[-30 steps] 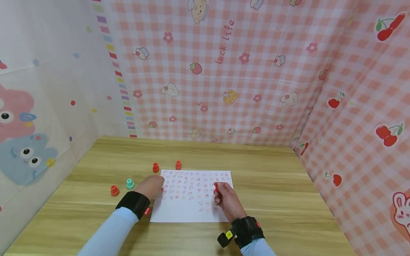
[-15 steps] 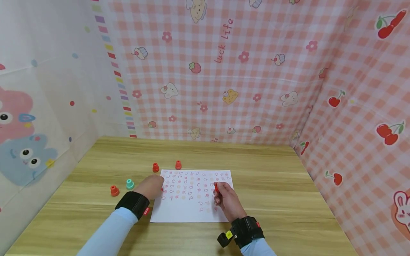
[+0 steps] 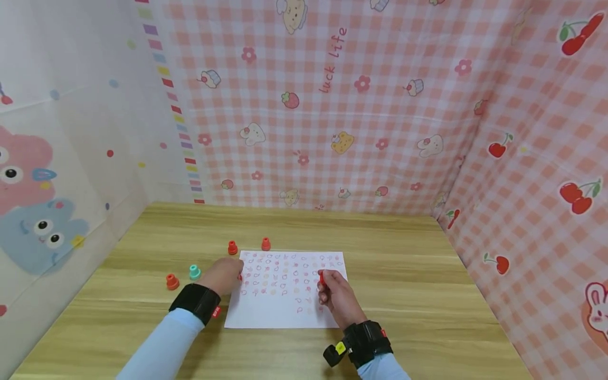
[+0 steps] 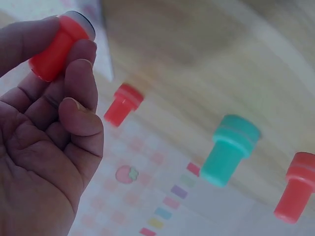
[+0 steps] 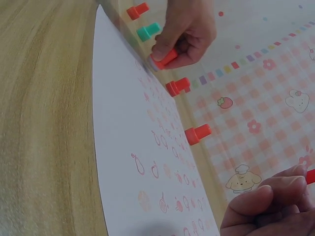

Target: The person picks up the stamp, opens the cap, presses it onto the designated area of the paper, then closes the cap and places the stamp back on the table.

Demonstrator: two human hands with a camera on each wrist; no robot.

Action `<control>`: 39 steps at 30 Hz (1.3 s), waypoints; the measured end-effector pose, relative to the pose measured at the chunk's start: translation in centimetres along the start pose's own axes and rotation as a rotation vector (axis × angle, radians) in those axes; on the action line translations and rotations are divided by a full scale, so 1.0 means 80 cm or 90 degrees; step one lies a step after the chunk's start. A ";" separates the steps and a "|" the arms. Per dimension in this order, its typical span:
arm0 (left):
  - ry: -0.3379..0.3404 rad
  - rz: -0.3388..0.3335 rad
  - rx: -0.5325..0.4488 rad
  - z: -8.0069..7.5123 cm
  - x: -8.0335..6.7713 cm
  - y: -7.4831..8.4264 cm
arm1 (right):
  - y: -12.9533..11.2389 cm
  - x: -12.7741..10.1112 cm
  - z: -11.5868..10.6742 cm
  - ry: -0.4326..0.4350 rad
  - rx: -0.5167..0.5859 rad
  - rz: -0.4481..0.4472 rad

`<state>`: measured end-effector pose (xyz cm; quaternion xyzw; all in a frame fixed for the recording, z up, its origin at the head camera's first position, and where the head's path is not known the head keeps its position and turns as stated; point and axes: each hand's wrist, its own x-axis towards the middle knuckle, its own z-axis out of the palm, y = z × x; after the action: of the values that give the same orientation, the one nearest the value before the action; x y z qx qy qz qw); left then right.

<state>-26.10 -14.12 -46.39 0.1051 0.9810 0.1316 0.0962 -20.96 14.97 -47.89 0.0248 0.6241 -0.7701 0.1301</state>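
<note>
A white paper sheet (image 3: 266, 315) lies on the table, printed with rows of small fruit outlines in red, pink and pale orange. At its left edge my left hand (image 3: 222, 275) pinches a red stamp (image 4: 55, 50) between thumb and fingers; the stamp's pale face shows in the left wrist view. Over the right part of the sheet, my right hand (image 3: 339, 298) holds another red stamp (image 3: 322, 277), its thumb and fingers curled round it. Most of that stamp is out of frame in the right wrist view.
Left of the sheet stand a teal stamp (image 3: 195, 272) and a red stamp (image 3: 172, 282). Two more red stamps, one at the left corner (image 3: 232, 247) and one behind the far edge (image 3: 266, 244), stand upright. Patterned cloth walls (image 3: 304, 121) enclose the wooden table (image 3: 408, 264).
</note>
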 end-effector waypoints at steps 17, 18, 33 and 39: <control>0.162 0.092 -0.158 -0.031 -0.010 0.044 | 0.000 0.002 0.000 -0.002 -0.003 0.001; 0.162 0.101 -0.173 -0.030 -0.011 0.051 | 0.000 0.002 0.000 -0.002 -0.005 0.003; 0.168 0.275 -0.311 0.006 -0.013 0.119 | 0.002 0.001 0.003 -0.019 -0.009 0.000; 0.169 0.308 -0.338 0.017 -0.012 0.132 | 0.003 0.002 0.004 -0.022 -0.012 -0.008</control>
<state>-22.94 -4.07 -44.57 0.2872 0.8635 0.4125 -0.0416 -21.00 14.56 -48.08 0.0065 0.6294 -0.7650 0.1366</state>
